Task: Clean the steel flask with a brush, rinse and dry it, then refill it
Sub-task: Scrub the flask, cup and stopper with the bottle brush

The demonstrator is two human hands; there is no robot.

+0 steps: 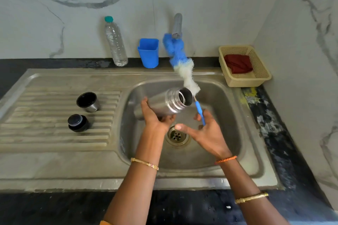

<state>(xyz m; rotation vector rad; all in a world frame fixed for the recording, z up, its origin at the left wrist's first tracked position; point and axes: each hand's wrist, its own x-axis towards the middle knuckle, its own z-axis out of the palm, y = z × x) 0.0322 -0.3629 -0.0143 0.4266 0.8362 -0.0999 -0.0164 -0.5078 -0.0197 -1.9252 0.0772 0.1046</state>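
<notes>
1. Steel flask [162,103] was held tilted over the sink [228,115] basin, mouth facing right and a bit up, left hand [155,115] cupped under the body w/ fingers curled round it.
2. Right hand [203,128] pinched the blue handle of the bottle brush [180,60] low down; bristles were fully outside, just behind the mouth, tip up near the tap [177,25].
3. IMO the step was getting the brush in: drop the bristle end, line it w/ the mouth, feed it straight, then twist and pump.
4. Grip the handle firmer, a fingertip pinch will prob slip.
5. Cup lid [87,101] and stopper [78,122] sat on the drainboard at the sink's left side, need scrubbing too.
</notes>
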